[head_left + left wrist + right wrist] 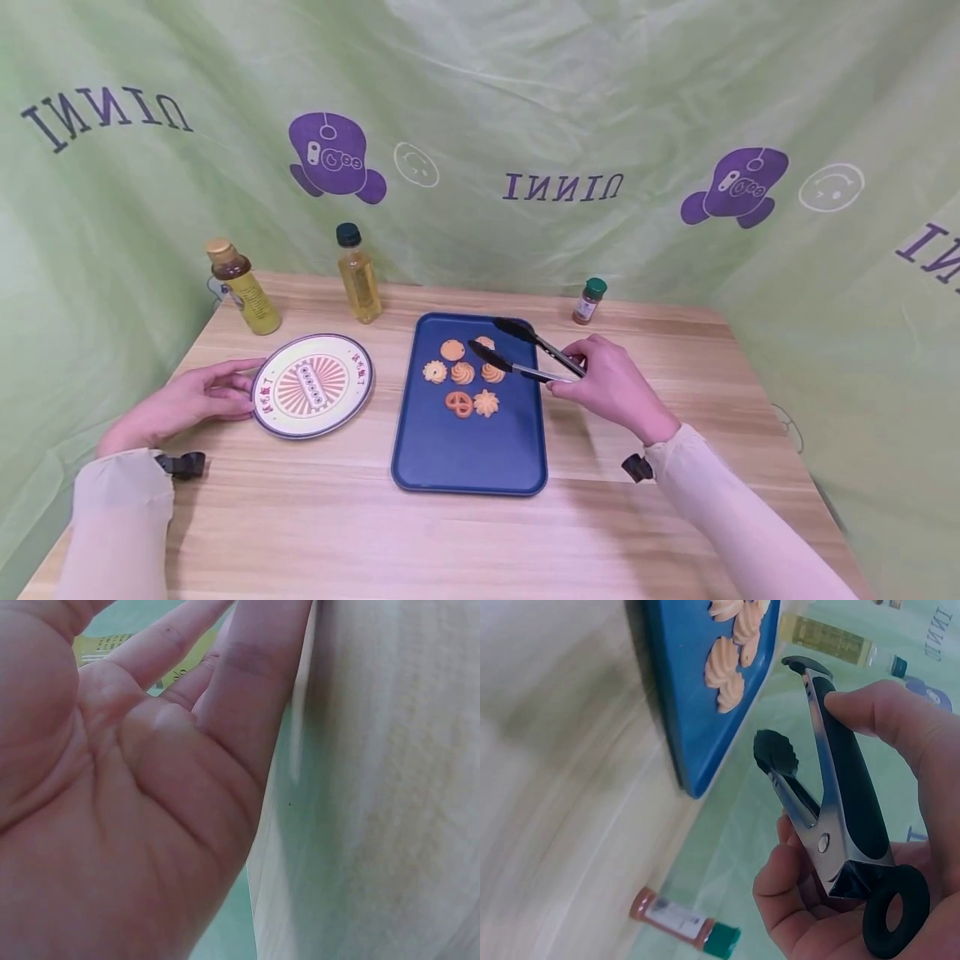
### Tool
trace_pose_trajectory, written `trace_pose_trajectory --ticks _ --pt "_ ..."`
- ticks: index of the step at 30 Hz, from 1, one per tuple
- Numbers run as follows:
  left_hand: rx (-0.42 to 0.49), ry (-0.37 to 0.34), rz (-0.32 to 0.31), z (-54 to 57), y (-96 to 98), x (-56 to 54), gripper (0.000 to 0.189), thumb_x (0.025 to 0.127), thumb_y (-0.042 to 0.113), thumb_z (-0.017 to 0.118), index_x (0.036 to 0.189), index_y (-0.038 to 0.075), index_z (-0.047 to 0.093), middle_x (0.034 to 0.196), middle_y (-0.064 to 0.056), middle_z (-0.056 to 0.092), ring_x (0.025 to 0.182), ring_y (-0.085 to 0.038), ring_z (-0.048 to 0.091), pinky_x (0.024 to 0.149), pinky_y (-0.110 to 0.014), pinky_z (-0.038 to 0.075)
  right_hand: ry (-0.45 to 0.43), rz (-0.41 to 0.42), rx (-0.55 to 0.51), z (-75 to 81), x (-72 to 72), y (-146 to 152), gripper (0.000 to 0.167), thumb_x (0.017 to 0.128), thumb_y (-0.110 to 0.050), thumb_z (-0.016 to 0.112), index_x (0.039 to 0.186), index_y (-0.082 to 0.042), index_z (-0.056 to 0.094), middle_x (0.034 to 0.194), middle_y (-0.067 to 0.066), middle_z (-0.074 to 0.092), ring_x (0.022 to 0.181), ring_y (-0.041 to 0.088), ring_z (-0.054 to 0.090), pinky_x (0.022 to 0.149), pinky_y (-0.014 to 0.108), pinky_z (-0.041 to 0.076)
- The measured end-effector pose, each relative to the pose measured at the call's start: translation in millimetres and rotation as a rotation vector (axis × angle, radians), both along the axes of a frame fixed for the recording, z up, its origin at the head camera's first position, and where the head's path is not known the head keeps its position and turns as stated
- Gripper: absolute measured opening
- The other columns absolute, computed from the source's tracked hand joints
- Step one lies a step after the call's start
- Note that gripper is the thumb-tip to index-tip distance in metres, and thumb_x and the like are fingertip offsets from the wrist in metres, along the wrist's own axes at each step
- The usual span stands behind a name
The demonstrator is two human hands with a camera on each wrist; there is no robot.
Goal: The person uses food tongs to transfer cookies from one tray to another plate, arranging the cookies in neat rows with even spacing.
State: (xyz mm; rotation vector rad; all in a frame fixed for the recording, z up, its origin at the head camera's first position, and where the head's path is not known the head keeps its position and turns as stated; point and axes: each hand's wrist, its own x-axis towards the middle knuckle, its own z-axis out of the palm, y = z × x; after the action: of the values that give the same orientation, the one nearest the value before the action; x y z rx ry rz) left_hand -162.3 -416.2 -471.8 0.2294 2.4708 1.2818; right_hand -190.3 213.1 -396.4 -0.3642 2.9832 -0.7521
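Observation:
My right hand (611, 383) holds metal kitchen tongs (825, 787) with black grips and black tips, the thumb along one arm. The tongs' tips stand apart above the far right part of a dark blue tray (468, 458). Several cookies (462, 372) lie on the tray, among them a pretzel-shaped one (459, 405) and a flower-shaped one (486, 403). At the left, my left hand (197, 396) has its fingers fairly straight at the left rim of a round white plate (345, 408) with a red printed design. The left wrist view shows the palm (150, 787); the fingertips are out of frame.
Behind the plate stand a yellow-labelled bottle (251, 292) with a tan cap and a clear bottle of yellow liquid (360, 283). A small green-capped spice jar (587, 304) is at the back right. Green printed cloth (480, 242) hangs around the wooden table (322, 517).

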Motion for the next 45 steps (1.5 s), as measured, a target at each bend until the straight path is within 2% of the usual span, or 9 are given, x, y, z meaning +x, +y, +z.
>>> trace_pose_trajectory --ticks 7,13,19,24,31,36,41,45 --pt "0.034 -0.003 0.004 -0.8 0.0 -0.2 0.077 0.105 0.013 0.079 0.169 -0.004 0.040 0.128 0.007 0.076 0.113 0.004 0.071 0.091 -0.015 0.062 -0.012 0.072 0.025 8.0 -6.5 -17 0.043 0.086 -0.034 0.089 0.116 -0.003 0.080 0.099 0.009 0.074 0.085 0.023 0.062 0.075 0.035 0.053" --pt "0.030 0.007 0.006 -1.4 0.2 -0.8 0.077 0.104 0.012 0.079 0.169 -0.004 0.040 0.127 0.006 0.075 0.112 -0.001 0.071 0.091 -0.016 0.062 -0.011 0.109 0.088 15.0 -14.7 -31 0.045 0.085 -0.034 0.089 0.116 -0.003 0.081 0.103 0.009 0.075 0.085 0.022 0.065 0.079 0.038 0.060" --pt "0.017 -0.001 0.001 -1.7 0.0 -0.1 0.078 0.105 0.014 0.079 0.170 -0.003 0.039 0.132 0.000 0.075 0.114 0.003 0.071 0.092 -0.015 0.062 -0.028 0.155 0.110 18.6 -22.1 -44 0.049 0.085 -0.032 0.090 0.121 0.000 0.082 0.110 0.013 0.077 0.086 0.022 0.068 0.082 0.040 0.065" --pt "0.014 -0.003 0.013 -1.1 1.1 0.1 0.080 0.103 0.015 0.081 0.170 -0.002 0.040 0.128 0.003 0.074 0.113 -0.004 0.072 0.092 -0.017 0.063 -0.016 0.185 0.145 19.5 -26.2 -52 0.046 0.086 -0.030 0.091 0.119 0.000 0.083 0.110 0.014 0.078 0.083 0.020 0.069 0.082 0.040 0.066" --pt "0.046 -0.012 0.015 0.1 1.5 0.5 0.080 0.103 0.012 0.080 0.170 -0.004 0.038 0.126 0.008 0.074 0.111 -0.001 0.073 0.092 -0.018 0.064 0.001 0.212 0.192 22.4 -30.2 -60 0.039 0.085 -0.031 0.092 0.110 -0.002 0.083 0.098 0.010 0.078 0.073 0.017 0.065 0.071 0.033 0.059" --pt "0.043 -0.005 0.015 -0.1 1.7 0.0 0.080 0.103 0.013 0.081 0.169 -0.004 0.039 0.125 0.009 0.074 0.111 -0.002 0.072 0.092 -0.017 0.064 -0.017 0.215 0.209 26.4 -31.1 -65 0.028 0.086 -0.031 0.092 0.088 -0.007 0.077 0.075 0.000 0.061 0.062 0.015 0.052 0.061 0.029 0.044" --pt "0.057 0.001 0.017 -2.0 1.1 -0.3 0.077 0.103 0.009 0.080 0.168 -0.002 0.042 0.124 0.010 0.074 0.109 0.000 0.073 0.091 -0.018 0.064 -0.049 0.218 0.206 29.3 -31.5 -71 0.033 0.087 -0.029 0.093 0.075 -0.012 0.068 0.063 -0.007 0.040 0.054 0.012 0.040 0.056 0.026 0.032" --pt "0.044 0.012 0.024 -2.6 2.0 -0.1 0.074 0.103 0.011 0.081 0.167 0.001 0.045 0.123 0.008 0.074 0.109 0.000 0.071 0.090 -0.017 0.064 -0.070 0.223 0.214 31.2 -30.9 -76 0.047 0.088 -0.028 0.092 0.066 -0.017 0.052 0.061 -0.010 0.029 0.053 0.010 0.031 0.055 0.026 0.028"
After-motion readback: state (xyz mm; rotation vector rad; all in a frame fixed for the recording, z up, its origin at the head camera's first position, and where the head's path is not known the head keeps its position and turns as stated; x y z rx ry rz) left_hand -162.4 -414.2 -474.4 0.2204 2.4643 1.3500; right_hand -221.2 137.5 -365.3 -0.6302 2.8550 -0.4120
